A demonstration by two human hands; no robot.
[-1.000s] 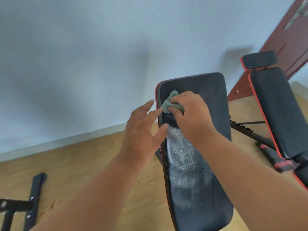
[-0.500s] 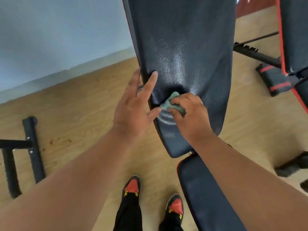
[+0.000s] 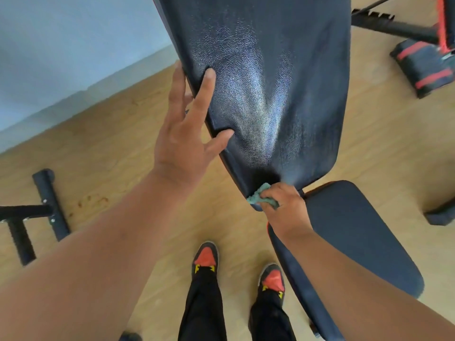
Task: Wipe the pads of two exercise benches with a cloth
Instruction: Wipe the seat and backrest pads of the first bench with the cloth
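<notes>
Green cloth [image 3: 262, 199] bunched in right hand [image 3: 285, 212], fingers curled round it, pressed on bottom edge of the inclined back pad [image 3: 270, 82], just above the seat pad [image 3: 349, 235]. Left hand [image 3: 183, 134] flat, fingers straight and spread, bracing the back pad's left edge. Second bench [image 3: 423, 65] upper right, apart. Black frame bars [image 3: 46, 207] on wood floor [image 3: 110, 143], left. Person's red-and-black shoes [image 3: 205, 257] below.

The bare wooden floor [image 3: 103, 153] left of the tilted back pad [image 3: 266, 82] gives open room for a hand. A black metal frame [image 3: 49, 203] stands at the far left. On the right, the second bench [image 3: 423, 62] narrows the passage, and the seat pad [image 3: 349, 237] closes the space just below.
</notes>
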